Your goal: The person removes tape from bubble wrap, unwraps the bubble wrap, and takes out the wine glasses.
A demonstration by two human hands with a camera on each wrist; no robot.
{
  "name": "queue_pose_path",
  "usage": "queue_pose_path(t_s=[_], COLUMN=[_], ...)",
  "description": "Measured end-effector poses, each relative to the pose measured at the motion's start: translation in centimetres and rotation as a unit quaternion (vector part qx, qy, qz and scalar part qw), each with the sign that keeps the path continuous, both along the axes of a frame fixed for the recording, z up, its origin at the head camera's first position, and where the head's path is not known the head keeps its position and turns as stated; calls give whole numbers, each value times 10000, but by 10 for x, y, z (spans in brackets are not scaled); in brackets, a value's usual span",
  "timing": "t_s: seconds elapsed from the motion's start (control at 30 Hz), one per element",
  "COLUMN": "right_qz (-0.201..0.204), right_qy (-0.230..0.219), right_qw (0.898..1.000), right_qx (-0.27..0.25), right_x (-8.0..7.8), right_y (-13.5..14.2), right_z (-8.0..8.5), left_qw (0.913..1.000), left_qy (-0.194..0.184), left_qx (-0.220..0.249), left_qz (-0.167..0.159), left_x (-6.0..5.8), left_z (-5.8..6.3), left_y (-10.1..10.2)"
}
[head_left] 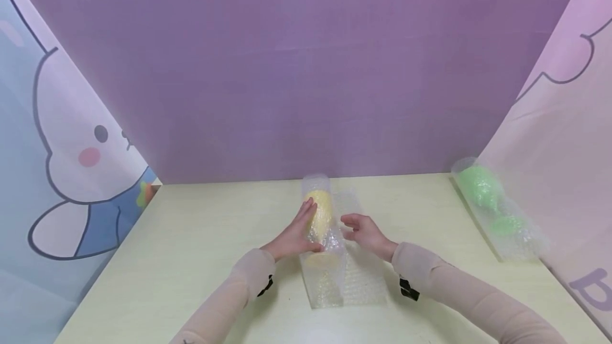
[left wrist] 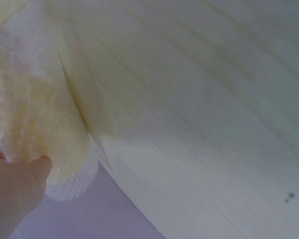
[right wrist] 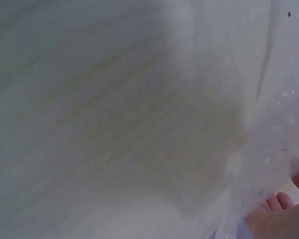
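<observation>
In the middle of the head view lies a yellow stemmed glass (head_left: 321,214), its bowl pointing away from me, rolled in bubble wrap (head_left: 365,277). A flat flap of the wrap spreads out on its right side. My left hand (head_left: 294,235) rests on the bundle with its fingers extended along the bowl and its thumb near the stem. The left wrist view shows the fingertips (left wrist: 44,162) against the wrapped yellow bowl (left wrist: 65,129). My right hand (head_left: 367,233) hovers just right of the bundle over the flap, fingers loosely bent and holding nothing.
A green stemmed glass (head_left: 480,187) wrapped in bubble wrap lies along the right edge of the pale table (head_left: 205,248). A purple panel (head_left: 306,78) rises behind the table, and printed cloth panels stand at the left and right sides.
</observation>
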State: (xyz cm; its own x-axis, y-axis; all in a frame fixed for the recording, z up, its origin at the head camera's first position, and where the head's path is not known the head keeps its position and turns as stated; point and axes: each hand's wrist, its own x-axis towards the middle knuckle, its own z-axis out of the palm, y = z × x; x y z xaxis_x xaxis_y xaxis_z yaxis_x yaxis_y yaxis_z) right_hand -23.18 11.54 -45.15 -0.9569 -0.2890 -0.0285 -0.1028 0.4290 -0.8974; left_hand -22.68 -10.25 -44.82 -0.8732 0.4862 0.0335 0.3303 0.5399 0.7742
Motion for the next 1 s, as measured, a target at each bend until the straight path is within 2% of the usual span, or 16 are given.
queue_pose_path(t_s=[0.4, 0.6, 0.8, 1.0], right_qz=[-107, 322, 822, 872], right_qy=[-163, -373, -341, -312], right_qw=[9997, 9987, 9959, 9956], right_qx=[114, -102, -158, -104], right_x=[3, -2, -7, -6], right_y=[10, 20, 32, 34], right_z=[-16, -21, -25, -27], left_qw=[10000, 10000, 9999, 9999], left_qy=[-3, -16, 17, 15], left_qx=[-72, -88, -107, -163], left_qz=[1, 23, 24, 2], left_x=[-1, -1, 0, 1], left_z=[-1, -1, 0, 3], left_y=[1, 0, -2, -2])
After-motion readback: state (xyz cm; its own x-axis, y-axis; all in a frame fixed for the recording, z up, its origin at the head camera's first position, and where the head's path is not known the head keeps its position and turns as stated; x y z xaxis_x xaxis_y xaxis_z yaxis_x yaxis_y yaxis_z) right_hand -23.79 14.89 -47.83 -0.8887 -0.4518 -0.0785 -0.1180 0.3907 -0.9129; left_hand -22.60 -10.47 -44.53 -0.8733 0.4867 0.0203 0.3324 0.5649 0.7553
